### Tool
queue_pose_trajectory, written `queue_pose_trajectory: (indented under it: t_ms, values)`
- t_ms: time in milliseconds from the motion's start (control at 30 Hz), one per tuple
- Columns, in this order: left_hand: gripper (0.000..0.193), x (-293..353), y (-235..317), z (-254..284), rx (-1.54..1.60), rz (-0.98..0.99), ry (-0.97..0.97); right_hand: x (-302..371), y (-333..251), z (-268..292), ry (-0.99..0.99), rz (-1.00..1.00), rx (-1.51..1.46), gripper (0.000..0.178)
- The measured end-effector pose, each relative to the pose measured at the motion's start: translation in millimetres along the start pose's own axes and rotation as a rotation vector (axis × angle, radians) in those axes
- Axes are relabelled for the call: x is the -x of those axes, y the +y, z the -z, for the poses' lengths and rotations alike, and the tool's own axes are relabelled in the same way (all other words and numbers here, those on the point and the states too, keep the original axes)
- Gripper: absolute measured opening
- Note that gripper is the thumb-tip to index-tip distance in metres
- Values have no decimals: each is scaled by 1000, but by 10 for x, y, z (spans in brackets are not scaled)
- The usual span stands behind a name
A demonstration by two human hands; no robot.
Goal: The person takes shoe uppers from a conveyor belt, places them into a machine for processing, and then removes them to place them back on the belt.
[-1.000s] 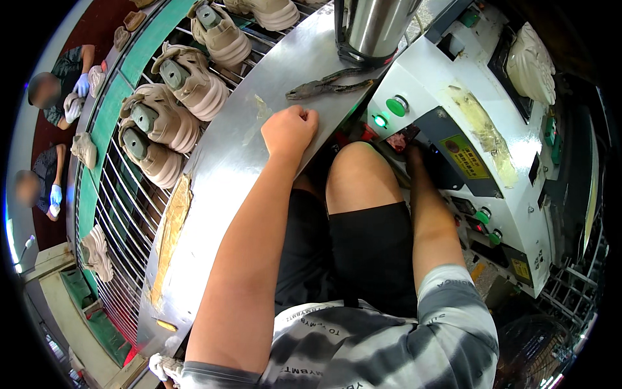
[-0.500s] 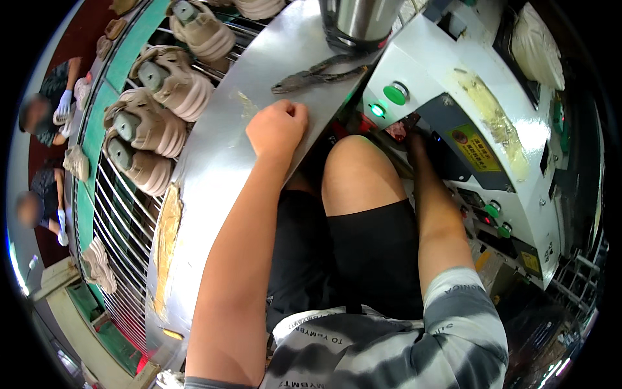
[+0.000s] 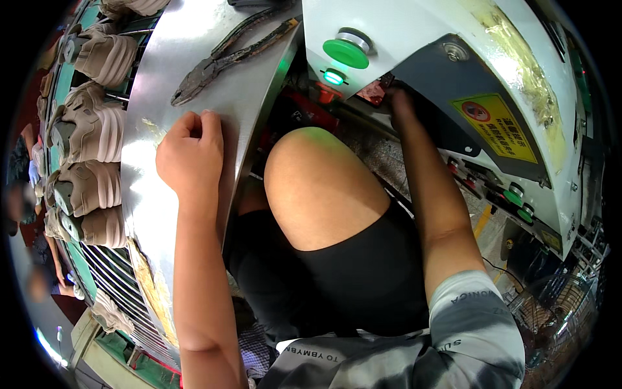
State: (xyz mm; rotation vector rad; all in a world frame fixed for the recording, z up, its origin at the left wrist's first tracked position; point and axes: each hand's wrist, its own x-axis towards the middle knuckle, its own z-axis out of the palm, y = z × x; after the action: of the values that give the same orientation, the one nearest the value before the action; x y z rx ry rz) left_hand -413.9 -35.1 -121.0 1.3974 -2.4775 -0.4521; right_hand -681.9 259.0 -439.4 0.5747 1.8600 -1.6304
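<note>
My left hand [image 3: 190, 150] rests as a loose fist on the metal tabletop [image 3: 152, 194], and nothing shows in its curled fingers. Just beyond it lie worn pliers [image 3: 206, 70] with dark, scuffed handles, apart from the hand. My right hand [image 3: 402, 107] reaches in under the white machine [image 3: 427, 26], in shadow beside a reddish patterned thing [image 3: 372, 93]. Its fingers are hidden, so whether it grips anything I cannot make out. Above that spot, the machine carries a big green button [image 3: 346, 52] and a lit green switch [image 3: 334, 76].
To the left, several beige shoes [image 3: 91, 129] stand on a rack of metal bars [image 3: 116, 279]. Two people work beyond it. More green buttons [image 3: 515, 194] sit low on the machine, and a wire-caged fan [image 3: 551, 318] stands at lower right. My bare knee [image 3: 317, 188] is beside the table edge.
My view has moved closer to the machine and turned, so the table, shoes and pliers appear farther left and larger. The left fist stays on the table; the right arm still reaches under the machine.
</note>
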Motion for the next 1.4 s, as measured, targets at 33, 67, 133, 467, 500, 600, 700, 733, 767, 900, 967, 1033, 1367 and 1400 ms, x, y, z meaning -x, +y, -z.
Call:
queue_pose_trajectory:
  t_ms: [33, 67, 133, 467, 500, 600, 700, 733, 767, 900, 967, 1033, 1367, 1400]
  values:
    - [30, 7, 25, 10, 7, 27, -5, 35, -26, -49, 6, -1, -1, 28]
    - [30, 6, 30, 14, 9, 20, 4, 75, -56, -104, 10, -1, -1, 28]
    - [30, 8, 33, 26, 19, 6, 28, 115, -112, -166, 34, -7, 40, 27]
    - [31, 63, 43, 94, 4, -70, 5, 936, -16, -390, 39, 451, 629, 36]
    - [31, 81, 40, 162, 14, -67, 14, 1256, -149, -441, -35, 487, 669, 37]
    - [31, 141, -117, 244, 81, -50, 67, 2867, -1240, -438, -439, 396, 689, 39]
    - [33, 123, -100, 218, 120, -72, 84, 3937, -1960, -260, -460, 732, 594, 23]
    - [35, 136, -112, 208, 193, -63, 106, 4182, -2211, -184, -527, 925, 555, 20]
    - [36, 158, -151, 201, 264, -50, 126, 4366, -2477, -128, -445, 1151, 504, 17]
    - [47, 287, -409, 284, 817, 85, 25, 4005, -3724, -33, 114, 1693, 454, 4]
    - [47, 504, -580, 297, 803, 103, -44, 3457, -4336, -6, 399, 1548, 488, 24]
    - [42, 839, -741, 289, 686, 28, -15, 2925, -4859, 60, 655, 1263, 710, 56]
    - [31, 914, -544, 485, 474, 166, 29, 2462, -5238, 36, 308, 626, 553, 102]
    - [31, 887, -560, 478, 456, 154, 16, 2414, -5241, 34, 309, 602, 537, 95]
